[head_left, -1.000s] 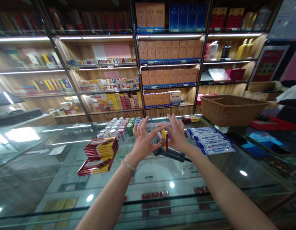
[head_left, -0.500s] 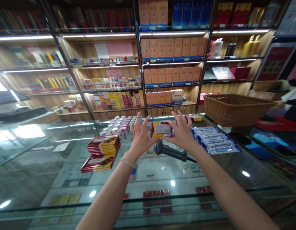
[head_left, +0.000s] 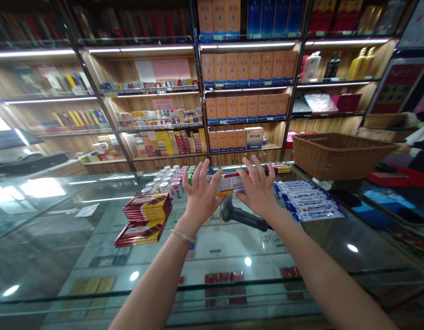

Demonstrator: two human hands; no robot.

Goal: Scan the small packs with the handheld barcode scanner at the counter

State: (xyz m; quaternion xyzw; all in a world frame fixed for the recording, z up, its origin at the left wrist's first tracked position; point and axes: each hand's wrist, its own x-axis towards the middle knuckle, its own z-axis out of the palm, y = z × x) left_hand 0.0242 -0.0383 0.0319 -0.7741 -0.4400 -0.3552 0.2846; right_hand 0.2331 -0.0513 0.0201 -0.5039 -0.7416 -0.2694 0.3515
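Note:
Between my two hands is a red-and-yellow packet (head_left: 231, 183) with a white printed label, like those in the stack on the left. My left hand (head_left: 202, 190) grips its left end between thumb and fingers, the other fingers raised. My right hand (head_left: 258, 188) pinches its right end. Just below the packet, a black handheld barcode scanner (head_left: 246, 217) lies on the glass counter (head_left: 229, 245). To the left sits a stack of red-and-yellow packets (head_left: 146, 215), some spread at the front. Blue-and-white packets (head_left: 308, 200) lie in an overlapping row right of my right hand.
Several small lidded tubs (head_left: 169, 178) stand behind the stack. A brown wicker basket (head_left: 340, 156) rests at the counter's right. Shelves with orange boxes (head_left: 248, 68) line the wall. At the far right edge, part of another person (head_left: 418, 137) shows.
The packet has tilted, so its labelled face looks narrower now. Both hands have turned with it, and the left fingers cover more of its left end. The stack and scanner stay put.

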